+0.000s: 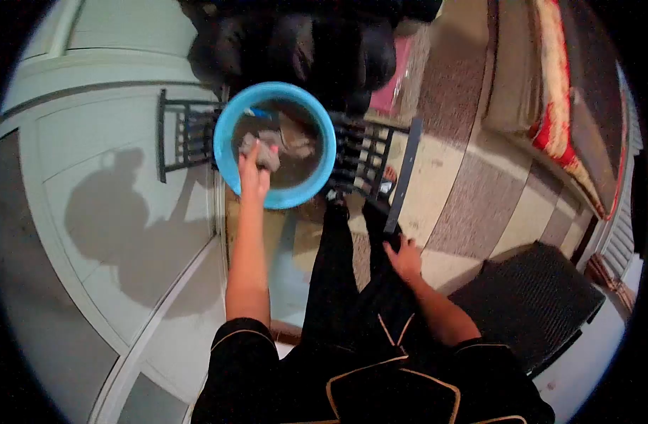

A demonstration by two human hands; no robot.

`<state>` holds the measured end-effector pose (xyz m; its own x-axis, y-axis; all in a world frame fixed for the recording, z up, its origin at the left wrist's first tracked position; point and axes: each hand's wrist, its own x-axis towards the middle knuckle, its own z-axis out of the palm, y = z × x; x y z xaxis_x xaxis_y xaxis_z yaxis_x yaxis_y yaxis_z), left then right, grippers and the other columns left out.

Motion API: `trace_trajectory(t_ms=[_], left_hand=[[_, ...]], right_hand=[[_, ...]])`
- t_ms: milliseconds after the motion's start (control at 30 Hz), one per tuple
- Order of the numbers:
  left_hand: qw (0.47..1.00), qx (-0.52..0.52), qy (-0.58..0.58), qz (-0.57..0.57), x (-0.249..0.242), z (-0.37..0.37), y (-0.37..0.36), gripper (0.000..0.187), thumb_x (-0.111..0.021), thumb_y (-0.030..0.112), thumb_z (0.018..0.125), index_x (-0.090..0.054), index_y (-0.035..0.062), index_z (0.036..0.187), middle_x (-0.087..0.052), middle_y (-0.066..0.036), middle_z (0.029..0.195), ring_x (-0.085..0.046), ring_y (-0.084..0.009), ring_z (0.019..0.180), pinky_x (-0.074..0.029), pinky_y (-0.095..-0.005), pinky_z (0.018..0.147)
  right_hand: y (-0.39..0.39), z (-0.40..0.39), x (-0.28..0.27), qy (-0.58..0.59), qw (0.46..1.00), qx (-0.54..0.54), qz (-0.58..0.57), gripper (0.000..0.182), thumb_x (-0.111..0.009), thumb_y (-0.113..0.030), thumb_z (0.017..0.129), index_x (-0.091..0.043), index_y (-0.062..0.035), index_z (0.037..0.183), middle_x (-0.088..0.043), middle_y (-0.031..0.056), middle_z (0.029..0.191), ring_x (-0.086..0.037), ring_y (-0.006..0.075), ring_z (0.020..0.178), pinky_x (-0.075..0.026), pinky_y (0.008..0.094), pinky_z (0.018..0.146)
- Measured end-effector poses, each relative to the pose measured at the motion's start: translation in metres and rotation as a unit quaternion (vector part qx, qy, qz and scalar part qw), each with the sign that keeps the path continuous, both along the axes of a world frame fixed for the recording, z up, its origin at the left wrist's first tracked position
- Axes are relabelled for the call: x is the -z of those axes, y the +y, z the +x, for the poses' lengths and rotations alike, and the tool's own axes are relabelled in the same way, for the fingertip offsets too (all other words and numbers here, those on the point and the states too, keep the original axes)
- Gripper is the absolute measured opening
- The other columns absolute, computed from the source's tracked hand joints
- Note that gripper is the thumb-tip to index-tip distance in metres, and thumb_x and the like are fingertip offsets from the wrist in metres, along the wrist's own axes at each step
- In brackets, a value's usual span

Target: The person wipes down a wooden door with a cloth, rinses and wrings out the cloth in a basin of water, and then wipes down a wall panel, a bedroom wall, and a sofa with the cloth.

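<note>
My left hand [257, 166] reaches into a round blue basin [326, 180] of murky water. Its fingers are closed on a wet grey cloth [269, 157]. More fabric [295, 138] lies in the water beyond it, and a small blue and white item [257, 112] shows near the far wall; I cannot make out its kind. The basin rests on a black slatted rack [363, 152] that sticks out on both sides. My right hand [406, 260] lies on my black trouser leg near the rack's right end, fingers apart, holding nothing.
A white panelled wall or door [119, 191] stands close on the left. Beyond the basin is a bulky black object [295, 46]. Folded textiles [550, 78] are stacked at the right, above a dark ribbed box-like object [532, 297]. The floor [472, 191] has checkered brown and cream squares.
</note>
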<state>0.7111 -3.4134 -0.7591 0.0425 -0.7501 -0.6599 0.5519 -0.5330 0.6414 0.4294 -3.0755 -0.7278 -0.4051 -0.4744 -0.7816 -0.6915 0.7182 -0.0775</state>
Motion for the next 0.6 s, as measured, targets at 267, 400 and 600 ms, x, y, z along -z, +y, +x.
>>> trace_trajectory(t_ms=[267, 400, 600], left_hand=[[0.993, 0.065, -0.1, 0.012, -0.1, -0.003, 0.017, 0.045, -0.065, 0.012, 0.091, -0.046, 0.004, 0.131, -0.06, -0.009, 0.109, -0.062, -0.0236, 0.095, -0.052, -0.0373, 0.084], [0.985, 0.147, -0.033, -0.083, -0.181, -0.003, 0.016, 0.052, -0.056, 0.015, 0.095, -0.038, 0.0055, 0.143, -0.051, -0.01, 0.132, -0.053, -0.0212, 0.118, -0.044, -0.0376, 0.099], [0.87, 0.271, -0.312, -0.267, -0.263, 0.021, 0.021, 0.051, -0.073, 0.025, 0.088, -0.056, 0.0035, 0.13, -0.055, -0.007, 0.126, -0.056, -0.0193, 0.112, -0.05, -0.0331, 0.088]], right_hand=[[-0.087, 0.012, -0.088, -0.215, 0.958, -0.172, -0.083, 0.05, -0.062, -0.049, 0.087, -0.063, -0.0041, 0.109, -0.067, 0.0197, 0.101, -0.067, 0.0367, 0.09, -0.052, 0.0481, 0.081], [-0.241, 0.072, -0.173, -0.385, 0.854, 0.116, -0.329, 0.071, -0.067, -0.05, 0.087, -0.046, -0.0024, 0.135, -0.066, 0.0172, 0.11, -0.065, 0.0263, 0.1, -0.051, 0.0363, 0.084], [-0.34, 0.099, -0.236, -0.571, 0.744, -0.034, -0.345, 0.055, -0.08, -0.032, 0.079, -0.06, -0.0016, 0.12, -0.068, 0.0117, 0.107, -0.064, 0.019, 0.098, -0.051, 0.0319, 0.084]])
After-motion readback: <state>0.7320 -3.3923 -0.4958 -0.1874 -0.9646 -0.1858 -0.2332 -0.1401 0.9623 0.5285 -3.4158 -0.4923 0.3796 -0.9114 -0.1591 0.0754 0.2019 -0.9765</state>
